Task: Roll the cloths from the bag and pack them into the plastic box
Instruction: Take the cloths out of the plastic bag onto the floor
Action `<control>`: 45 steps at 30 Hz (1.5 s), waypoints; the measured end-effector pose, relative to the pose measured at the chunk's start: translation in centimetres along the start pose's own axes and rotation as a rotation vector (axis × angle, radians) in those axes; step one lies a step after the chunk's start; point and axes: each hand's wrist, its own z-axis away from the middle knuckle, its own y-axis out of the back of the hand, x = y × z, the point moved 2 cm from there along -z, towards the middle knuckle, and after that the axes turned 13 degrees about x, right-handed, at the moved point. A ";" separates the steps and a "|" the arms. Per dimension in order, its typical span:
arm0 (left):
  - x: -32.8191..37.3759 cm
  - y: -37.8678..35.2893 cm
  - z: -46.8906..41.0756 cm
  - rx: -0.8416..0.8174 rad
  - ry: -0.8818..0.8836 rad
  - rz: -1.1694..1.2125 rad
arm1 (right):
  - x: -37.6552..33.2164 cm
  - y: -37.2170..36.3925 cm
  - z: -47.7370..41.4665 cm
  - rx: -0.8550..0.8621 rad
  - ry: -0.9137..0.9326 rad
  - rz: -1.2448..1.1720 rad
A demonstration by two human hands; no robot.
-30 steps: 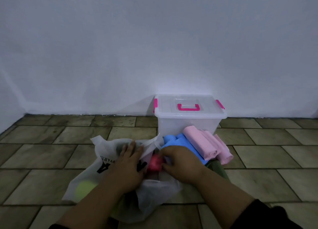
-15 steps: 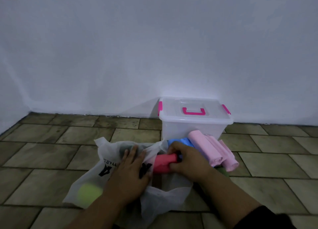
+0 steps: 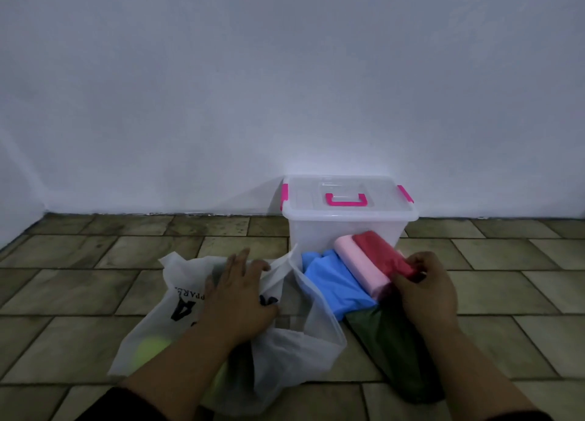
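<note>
A white bag [image 3: 196, 335] with black letters lies on the tiled floor, and my left hand [image 3: 237, 297] rests flat on it with straight fingers. A yellow-green cloth [image 3: 152, 351] shows through its side. My right hand [image 3: 427, 291] grips a rolled red cloth [image 3: 380, 256] and sets it on the pile beside a pink roll [image 3: 357, 265]. Blue cloth [image 3: 332, 284] and dark green cloth [image 3: 399, 357] lie under them. The clear plastic box [image 3: 316, 230], lid shut with pink handle and latches, stands behind the pile against the wall.
A white wall [image 3: 285, 88] runs right behind the box. Brown floor tiles [image 3: 95, 262] stretch to the left and right of the bag and pile.
My right hand has pulled the red roll out of the bag and carried it right, onto the pile next to the pink roll. My left hand stays pressed on the bag.
</note>
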 end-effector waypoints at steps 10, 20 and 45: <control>0.3 1.5 -3.9 -0.203 0.007 0.016 | -5.2 0.8 3.0 -0.230 0.322 0.050; -1.8 2.0 -2.6 -0.208 -0.037 -0.005 | -7.5 -5.4 8.6 -0.925 0.533 0.194; -3.7 -0.7 -1.1 -0.121 0.080 0.390 | -9.0 -10.1 7.0 -0.925 0.658 0.339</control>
